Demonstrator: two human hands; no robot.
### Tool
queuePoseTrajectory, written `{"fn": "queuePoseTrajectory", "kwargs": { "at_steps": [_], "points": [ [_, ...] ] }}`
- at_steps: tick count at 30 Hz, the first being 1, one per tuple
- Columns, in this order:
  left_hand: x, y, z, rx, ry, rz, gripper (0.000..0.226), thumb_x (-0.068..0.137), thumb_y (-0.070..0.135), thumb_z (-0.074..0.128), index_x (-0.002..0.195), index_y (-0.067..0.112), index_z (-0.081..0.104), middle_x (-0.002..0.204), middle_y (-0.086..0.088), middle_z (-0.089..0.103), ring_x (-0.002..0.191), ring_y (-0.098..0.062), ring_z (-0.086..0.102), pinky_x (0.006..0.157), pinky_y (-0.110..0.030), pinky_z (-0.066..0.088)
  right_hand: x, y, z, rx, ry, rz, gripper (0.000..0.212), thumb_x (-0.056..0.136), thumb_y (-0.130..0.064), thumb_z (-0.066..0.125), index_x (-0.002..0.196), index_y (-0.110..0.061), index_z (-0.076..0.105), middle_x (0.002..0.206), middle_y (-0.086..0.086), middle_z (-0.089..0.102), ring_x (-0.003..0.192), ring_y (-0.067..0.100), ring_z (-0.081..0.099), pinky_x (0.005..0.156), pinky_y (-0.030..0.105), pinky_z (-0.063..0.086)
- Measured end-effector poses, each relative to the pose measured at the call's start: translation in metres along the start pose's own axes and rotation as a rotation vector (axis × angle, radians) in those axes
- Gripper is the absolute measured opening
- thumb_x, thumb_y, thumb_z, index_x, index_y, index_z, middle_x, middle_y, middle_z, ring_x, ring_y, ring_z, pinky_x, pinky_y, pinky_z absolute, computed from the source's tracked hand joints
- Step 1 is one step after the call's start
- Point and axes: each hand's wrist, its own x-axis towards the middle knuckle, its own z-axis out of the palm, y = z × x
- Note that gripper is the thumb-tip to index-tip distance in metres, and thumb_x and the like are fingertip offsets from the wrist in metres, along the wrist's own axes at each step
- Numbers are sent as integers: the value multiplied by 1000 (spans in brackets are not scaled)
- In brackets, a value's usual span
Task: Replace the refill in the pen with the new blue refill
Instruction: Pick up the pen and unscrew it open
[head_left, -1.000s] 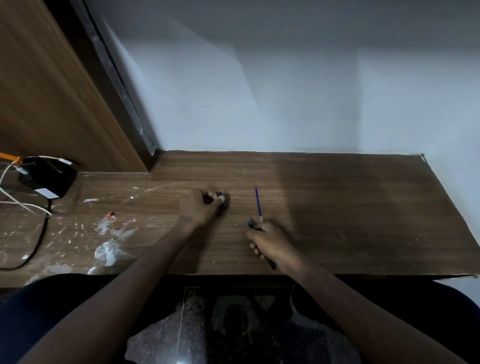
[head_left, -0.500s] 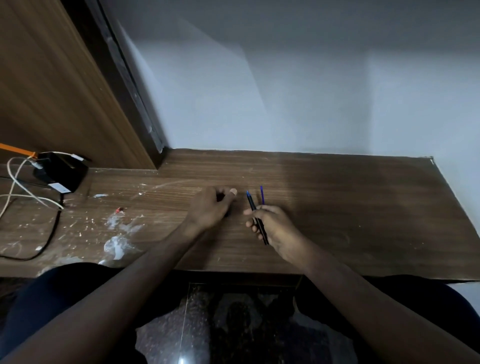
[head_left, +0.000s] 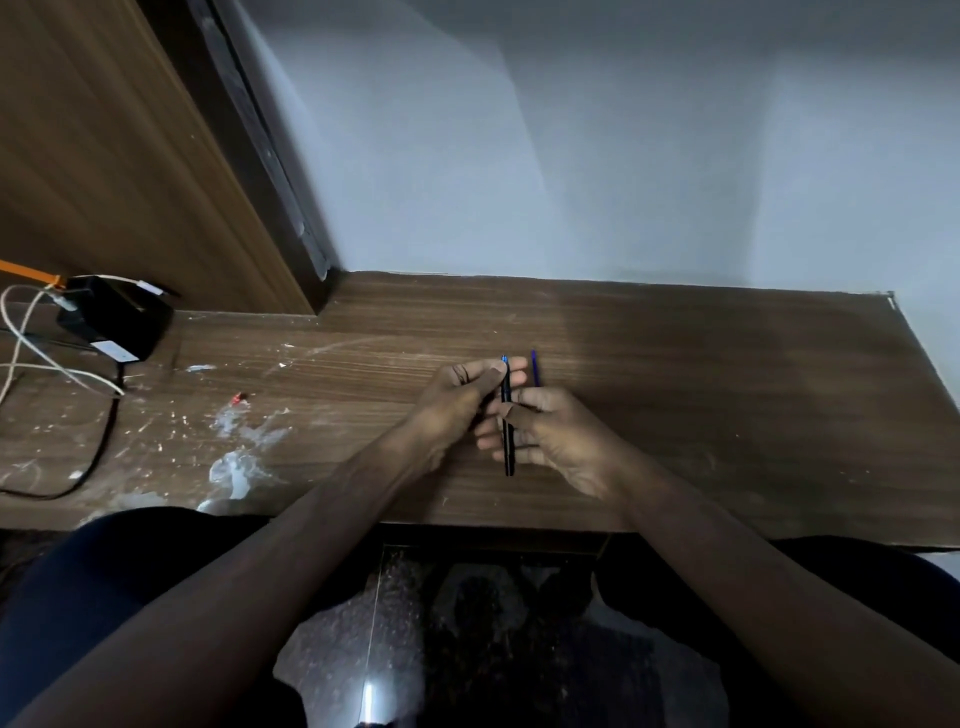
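A dark pen (head_left: 506, 441) with a blue far end is held lengthwise above the wooden desk (head_left: 727, 405), pointing away from me. My right hand (head_left: 550, 436) grips its middle and near part. My left hand (head_left: 462, 395) pinches the pen's far end with thumb and fingers. A thin blue refill (head_left: 534, 368) lies on the desk just beyond my right hand, its near part hidden by the fingers.
A black adapter (head_left: 117, 319) with white and black cables (head_left: 31, 358) sits at the desk's left end. White smears and crumbs (head_left: 234, 457) and a small red bit (head_left: 239, 398) mark the left half. A wooden panel (head_left: 104, 156) rises behind.
My right hand lifted the pen off the desk and brought it left. My left hand moved right and took hold of the pen's far end. The view shifted a little.
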Motion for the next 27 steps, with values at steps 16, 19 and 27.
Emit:
{"fn": "queuePoseTrajectory", "kwargs": {
  "at_steps": [16, 19, 27],
  "points": [
    [4, -4, -8, -82, 178, 124, 15, 97, 27, 78, 104, 15, 86, 104, -9, 86, 94, -20, 78, 104, -47, 58, 6, -3, 3, -274, 141, -83, 27, 98, -42, 69, 111, -19, 76, 100, 7, 82, 97, 16, 78, 90, 42, 62],
    [3, -3, -13, -82, 185, 105, 15, 99, 29, 76, 103, 18, 86, 103, -4, 86, 95, -14, 76, 108, -45, 53, 6, -3, 0, -263, 73, -60, 25, 106, -31, 58, 118, -17, 76, 116, 4, 79, 115, 17, 73, 103, 42, 56],
    [5, -6, -17, -69, 190, 100, 18, 100, 23, 75, 110, 10, 83, 96, 0, 86, 81, -1, 79, 77, -19, 59, 6, 0, 4, -202, 112, 19, 28, 97, -41, 72, 118, -22, 72, 119, 6, 78, 106, 16, 70, 96, 42, 58]
  ]
}}
